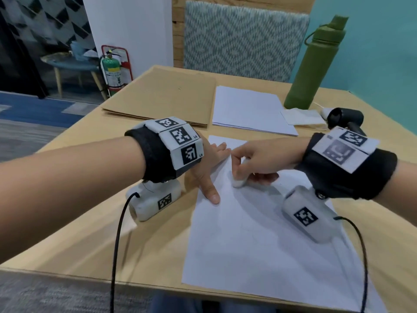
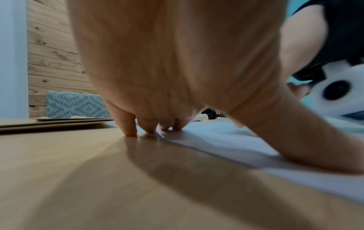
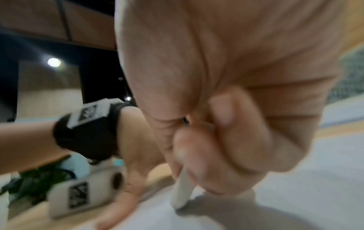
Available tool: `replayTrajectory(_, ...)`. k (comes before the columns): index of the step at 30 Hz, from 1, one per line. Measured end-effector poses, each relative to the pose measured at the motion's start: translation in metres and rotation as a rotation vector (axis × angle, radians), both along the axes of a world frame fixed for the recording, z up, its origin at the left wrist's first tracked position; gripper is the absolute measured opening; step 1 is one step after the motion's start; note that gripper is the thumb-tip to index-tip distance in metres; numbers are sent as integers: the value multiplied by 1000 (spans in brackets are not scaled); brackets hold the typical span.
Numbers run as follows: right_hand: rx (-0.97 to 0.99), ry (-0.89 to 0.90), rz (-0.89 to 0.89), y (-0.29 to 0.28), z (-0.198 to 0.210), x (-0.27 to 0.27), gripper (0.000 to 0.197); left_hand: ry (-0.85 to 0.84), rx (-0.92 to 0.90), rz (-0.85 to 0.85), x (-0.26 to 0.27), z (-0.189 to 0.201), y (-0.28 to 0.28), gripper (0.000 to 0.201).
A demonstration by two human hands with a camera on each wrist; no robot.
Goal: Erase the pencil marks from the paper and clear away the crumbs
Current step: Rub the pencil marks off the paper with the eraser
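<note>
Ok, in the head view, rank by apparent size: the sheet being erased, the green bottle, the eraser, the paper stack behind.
Largest to smallest as they look:
1. The sheet being erased, though it lies nearest the camera.
2. The paper stack and green bottle: similar, unranked.
3. The eraser, mostly hidden in the right hand.

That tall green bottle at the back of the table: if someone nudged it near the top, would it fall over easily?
Probably fairly easily: the green bottle stands upright, tall and narrow, on the table. Once down it would likely roll, being round. Whether it is full cannot be seen, so its weight is a guess.
</note>
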State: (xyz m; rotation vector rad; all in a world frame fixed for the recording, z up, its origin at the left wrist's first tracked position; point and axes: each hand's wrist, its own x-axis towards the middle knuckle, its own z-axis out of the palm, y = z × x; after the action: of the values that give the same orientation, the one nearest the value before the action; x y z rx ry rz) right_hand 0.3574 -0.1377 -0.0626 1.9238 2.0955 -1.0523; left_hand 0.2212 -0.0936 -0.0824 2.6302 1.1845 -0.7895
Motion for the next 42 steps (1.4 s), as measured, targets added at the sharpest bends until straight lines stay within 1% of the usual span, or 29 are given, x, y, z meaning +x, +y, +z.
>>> replayTrajectory(2, 35, 43, -55, 8, 1, 3, 6, -52, -35, -19, 1, 3, 3, 113)
replayTrajectory(5, 14, 85, -82, 11, 1, 7, 5, -151, -112, 0, -2, 6, 11, 103)
replayTrajectory(8, 0, 78, -74, 10, 1, 12, 9, -199, -135, 50, -9, 6, 18, 103)
replayTrajectory(11, 46, 115, -129, 11, 0, 15, 7, -127, -110, 58, -10, 2, 18, 117)
replayTrajectory(14, 82, 191, -188, 12, -2, 15, 2, -77, -95, 52, -7, 1, 12, 120)
replayTrajectory(18, -86, 223, -95, 4, -4, 12, 3, -58, -116, 39, -8, 0, 12, 124)
replayTrajectory(19, -97, 218, -84, 3, -3, 11, 3, -53, -124, 31, -8, -1, 12, 125)
replayTrajectory(21, -51, 216, -109, 5, -3, 11, 4, -48, -126, 25, -7, 0, 10, 125)
replayTrajectory(23, 24, 233, -171, 9, -3, 11, 5, -36, -106, 26, -6, 2, 7, 122)
replayTrajectory(25, 73, 223, -187, 9, -3, 9, 5, -36, -81, 15, -4, 3, 6, 120)
replayTrajectory(27, 61, 204, -141, 2, -3, 6, 3, -57, -87, 11, -4, 2, 8, 120)
replayTrajectory(28, 23, 201, -102, -3, -3, 4, 4, -54, -99, 10, -4, 1, 9, 124)
replayTrajectory(30, -80, 182, -35, -13, -2, 0, 5, -15, -118, 5, -5, -1, 11, 140)
replayTrajectory(31, -96, 169, -27, -15, -1, -1, 5, -3, -120, 7, -6, -1, 13, 143)
replayTrajectory(32, -72, 162, -46, -13, -1, -1, 4, 2, -117, 12, -6, -1, 13, 140)
replayTrajectory(35, 121, 147, -174, 4, -1, 5, 6, 1, -93, 24, -5, 1, 10, 127)
replayTrajectory(37, 152, 162, -202, 7, -2, 7, 8, 14, -76, 28, -5, 3, 7, 125)
replayTrajectory(38, 121, 170, -179, 5, -3, 7, 8, 18, -76, 31, -4, 5, 6, 124)
replayTrajectory(41, -73, 195, -73, -10, -4, 2, 4, 30, -90, 32, -5, 5, 4, 124)
replayTrajectory(42, -104, 198, -63, -13, -3, 1, 3, 33, -91, 34, -4, 5, 4, 124)
